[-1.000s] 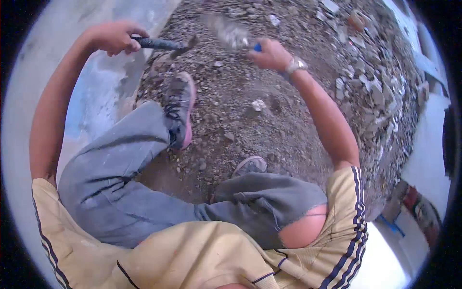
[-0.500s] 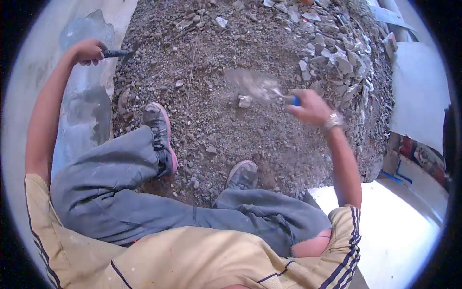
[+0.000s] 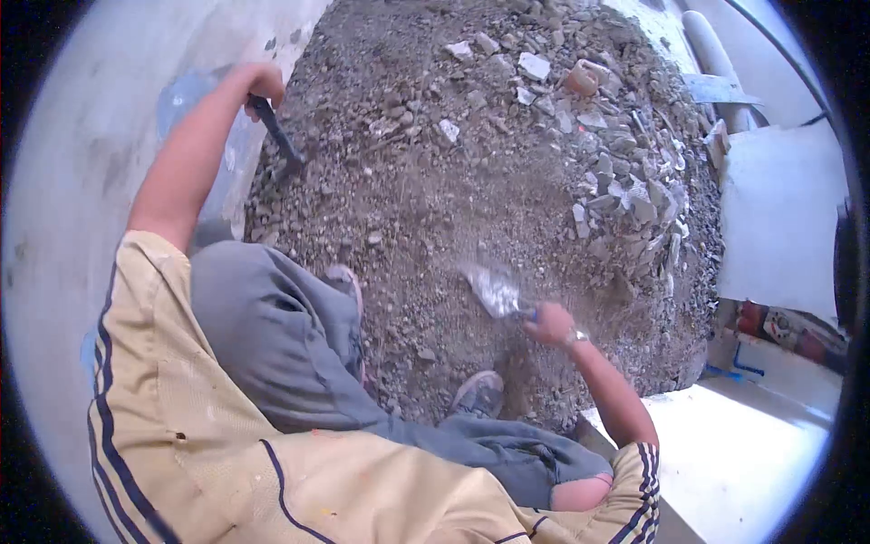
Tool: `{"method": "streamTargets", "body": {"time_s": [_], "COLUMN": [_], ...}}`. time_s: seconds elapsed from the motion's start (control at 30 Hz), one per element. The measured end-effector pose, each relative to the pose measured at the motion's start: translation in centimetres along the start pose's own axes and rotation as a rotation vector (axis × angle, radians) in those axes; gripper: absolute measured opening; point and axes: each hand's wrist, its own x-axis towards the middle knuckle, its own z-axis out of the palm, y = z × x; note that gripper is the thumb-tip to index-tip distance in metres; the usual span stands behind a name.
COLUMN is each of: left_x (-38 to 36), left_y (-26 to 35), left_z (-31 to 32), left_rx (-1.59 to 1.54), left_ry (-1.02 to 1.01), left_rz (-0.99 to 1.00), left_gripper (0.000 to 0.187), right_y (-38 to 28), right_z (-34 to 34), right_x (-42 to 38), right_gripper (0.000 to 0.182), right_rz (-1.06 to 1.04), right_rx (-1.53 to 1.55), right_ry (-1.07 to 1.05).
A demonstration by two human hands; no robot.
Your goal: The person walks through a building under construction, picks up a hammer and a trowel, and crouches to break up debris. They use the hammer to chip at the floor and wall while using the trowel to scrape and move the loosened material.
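Note:
My right hand (image 3: 549,325) is closed round the blue handle of a pointed trowel (image 3: 496,292), whose blurred metal blade is low over the gravel ground (image 3: 417,218). At the upper left, my left hand (image 3: 265,83) grips a dark tool (image 3: 279,134) by its upper end. The tool slants down, and its far end is at the gravel near the pale wall; what kind of tool it is I cannot tell. My shoes stand on the gravel below the trowel and to its left.
Broken pale rubble (image 3: 634,186) is heaped at the upper right, with an orange-brown chunk (image 3: 585,78) above it. A pale wall (image 3: 91,136) runs along the left. On the right are a white panel (image 3: 781,218) and a pipe (image 3: 711,50).
The view has shifted. My right hand and the trowel have moved nearer my right shoe. In my left hand, the dark tool has turned from nearly level to slanting down.

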Motion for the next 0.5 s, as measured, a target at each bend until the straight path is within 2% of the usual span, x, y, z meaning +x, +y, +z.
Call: {"method": "streamTargets", "body": {"time_s": [0.07,0.13,0.17,0.23,0.33,0.37,0.47,0.5], "left_x": [1.9,1.7,4.8,3.0,3.0,3.0,3.0,3.0], "left_y": [0.9,3.2,3.6,5.6,5.5,5.0,3.1,2.6], "left_z": [-2.2,-3.1,-3.8,-4.4,-4.3,-4.4,-3.8,-3.4], "left_rx": [0.001,-0.014,0.009,0.129,0.175,0.186,0.049,-0.028], "left_ry": [0.093,0.172,0.132,0.155,0.21,0.215,0.214,0.21], "left_rz": [0.109,0.195,0.194,0.327,0.419,0.468,0.523,0.53], "left_gripper": [0.024,0.024,0.021,0.021,0.018,0.017,0.016,0.015], "right_y": [-1.8,-4.5,-6.0,-10.5,-16.3,-17.1,-21.2,-21.2], "right_z": [-1.3,-3.0,-3.8,-4.5,-4.5,-4.8,-8.0,-8.3], "right_x": [-2.6,-5.0,-6.2,-7.9,-9.0,-8.8,-8.9,-8.7], "right_gripper": [0.035,0.036,0.037,0.039,0.042,0.045,0.045,0.044], "right_rz": [0.044,0.056,0.064,0.191,0.306,0.198,0.344,0.231], "right_rx": [-0.071,0.041,0.094,0.074,0.142,0.275,0.568,0.448], "right_ry": [0.011,0.046,0.06,0.046,-0.035,-0.023,-0.197,-0.183]}}
